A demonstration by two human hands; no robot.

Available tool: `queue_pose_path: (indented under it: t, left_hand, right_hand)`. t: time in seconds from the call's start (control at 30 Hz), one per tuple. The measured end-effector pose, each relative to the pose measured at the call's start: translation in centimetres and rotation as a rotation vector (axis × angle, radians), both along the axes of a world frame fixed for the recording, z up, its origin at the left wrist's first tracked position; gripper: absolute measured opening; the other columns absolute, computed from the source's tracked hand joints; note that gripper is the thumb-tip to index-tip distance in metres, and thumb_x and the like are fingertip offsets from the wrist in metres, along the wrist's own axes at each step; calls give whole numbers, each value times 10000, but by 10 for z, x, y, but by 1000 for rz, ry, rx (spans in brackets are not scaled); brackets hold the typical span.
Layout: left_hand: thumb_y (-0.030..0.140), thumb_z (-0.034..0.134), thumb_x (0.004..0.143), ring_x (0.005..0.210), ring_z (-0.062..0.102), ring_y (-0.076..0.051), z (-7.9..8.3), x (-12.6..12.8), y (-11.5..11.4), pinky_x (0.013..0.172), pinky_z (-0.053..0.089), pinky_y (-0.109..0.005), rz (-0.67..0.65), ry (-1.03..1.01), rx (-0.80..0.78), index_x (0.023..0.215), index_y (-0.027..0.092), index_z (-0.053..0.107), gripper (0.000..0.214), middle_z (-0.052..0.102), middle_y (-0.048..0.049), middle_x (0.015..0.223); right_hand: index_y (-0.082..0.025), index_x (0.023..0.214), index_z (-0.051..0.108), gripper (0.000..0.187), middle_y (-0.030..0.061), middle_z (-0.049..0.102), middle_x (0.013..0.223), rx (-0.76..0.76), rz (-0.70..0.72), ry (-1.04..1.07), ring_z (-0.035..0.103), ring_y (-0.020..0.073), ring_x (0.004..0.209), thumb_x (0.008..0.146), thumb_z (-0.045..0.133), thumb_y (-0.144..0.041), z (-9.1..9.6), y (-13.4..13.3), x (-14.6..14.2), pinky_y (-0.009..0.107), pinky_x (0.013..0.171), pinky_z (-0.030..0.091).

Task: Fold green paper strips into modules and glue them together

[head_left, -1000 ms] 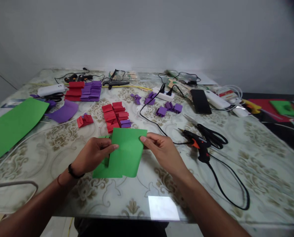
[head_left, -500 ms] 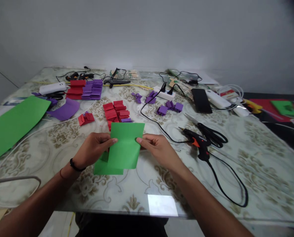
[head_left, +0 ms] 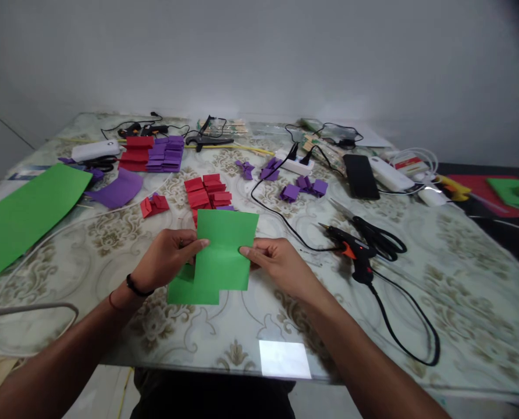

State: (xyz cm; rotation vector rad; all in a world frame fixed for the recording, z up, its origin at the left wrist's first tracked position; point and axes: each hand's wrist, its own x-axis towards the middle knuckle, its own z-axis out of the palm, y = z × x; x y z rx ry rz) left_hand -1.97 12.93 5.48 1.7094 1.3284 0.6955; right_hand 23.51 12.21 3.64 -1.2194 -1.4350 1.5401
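A green sheet of paper (head_left: pixel 224 250) with a faint crease across its middle is held up over the table. My left hand (head_left: pixel 174 256) pinches its left edge, thumb on the near face. On the opposite edge, my right hand (head_left: pixel 274 262) grips it the same way. Under its lower left part lies a second green piece (head_left: pixel 192 294), partly covered. Folded red paper pieces (head_left: pixel 207 192) sit just beyond the held sheet, with a little purple showing behind its top edge.
Right of my hands lie a glue gun (head_left: pixel 355 250) with a looping cable and black-handled scissors (head_left: pixel 375 235). Behind are a power strip (head_left: pixel 294 163), a phone (head_left: pixel 361 176) and purple folded pieces (head_left: pixel 290 192). A large green sheet (head_left: pixel 32 212) and purple paper (head_left: pixel 117 189) are at left.
The held green sheet has tilted slightly, its lower edge rising a little. Both hands keep their grip on its sides. The whole view has shifted slightly.
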Motion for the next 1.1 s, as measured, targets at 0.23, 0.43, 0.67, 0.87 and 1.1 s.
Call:
queue_pose_path:
  t: [0.23, 0.43, 0.67, 0.87, 1.1]
  left_hand:
    - [517, 644, 927, 538, 503, -120, 1, -1, 0, 518, 346, -229, 66, 1, 31, 598, 197, 499, 481, 472, 49, 542]
    - [522, 661, 931, 554, 552, -126, 0, 0, 0, 529, 415, -225, 60, -57, -15, 630, 188, 541, 465, 504, 44, 561]
    - [476, 798, 838, 703, 700, -182, -2, 5, -2, 586, 554, -257, -102, -287, -323, 1142, 178, 676, 443, 748, -28, 866]
    - [404, 785, 837, 581, 631, -135, 0, 6, -1, 486, 440, -190, -17, -217, -236, 1078, 177, 698, 343, 688, 34, 687]
    - [419, 788, 839, 573, 631, -143, -6, 5, -2, 484, 443, -196, 1, -210, -192, 1160, 178, 712, 409, 697, 26, 693]
  right_hand:
    - [-195, 669, 701, 513, -19, 634, 632, -40, 62, -10, 569, 143, 603, 821, 800, -674, 1, -1, 1, 308, 671, 538]
    - [-195, 660, 687, 518, 0, 654, 637, -39, 37, -66, 585, 157, 608, 843, 769, -673, -5, 0, 3, 302, 631, 503]
    - [-197, 659, 695, 522, 4, 676, 647, -8, 9, -88, 613, 169, 626, 836, 782, -681, -3, 3, 7, 308, 638, 526]
    - [-196, 716, 703, 566, 8, 693, 673, -64, 74, -62, 745, 209, 710, 818, 777, -748, -1, 1, 6, 307, 676, 579]
    - [-180, 736, 717, 656, 82, 822, 732, -218, 87, -60, 823, 238, 708, 659, 840, -819, -1, 1, 5, 297, 665, 615]
